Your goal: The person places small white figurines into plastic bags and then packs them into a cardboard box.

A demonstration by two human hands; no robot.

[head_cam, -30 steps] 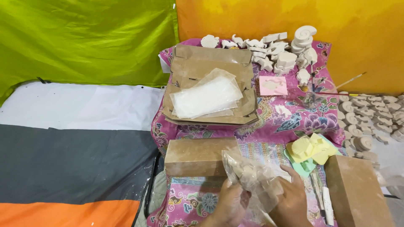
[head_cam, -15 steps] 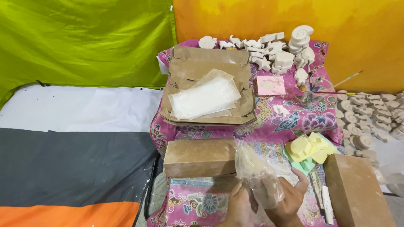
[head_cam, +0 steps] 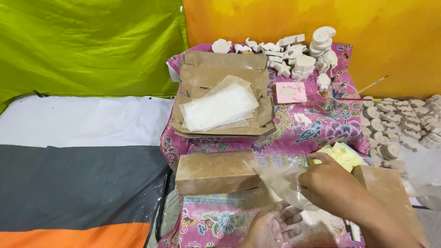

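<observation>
Seen from the head camera, the right hand (head_cam: 328, 183) pinches a clear plastic bag (head_cam: 282, 183) above the floral cloth (head_cam: 317, 124), while the left hand (head_cam: 271, 227), fingers spread, lies palm-up beneath it, beside a closed cardboard box (head_cam: 216, 171).

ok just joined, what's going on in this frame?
A person works at a low surface covered in pink floral cloth. The right hand grips a clear plastic bag, and the left hand is open, palm up, beneath it. A closed brown box lies just left of the bag. Farther back are flat cardboard blanks with clear bags on top, and white plaster figures.
</observation>
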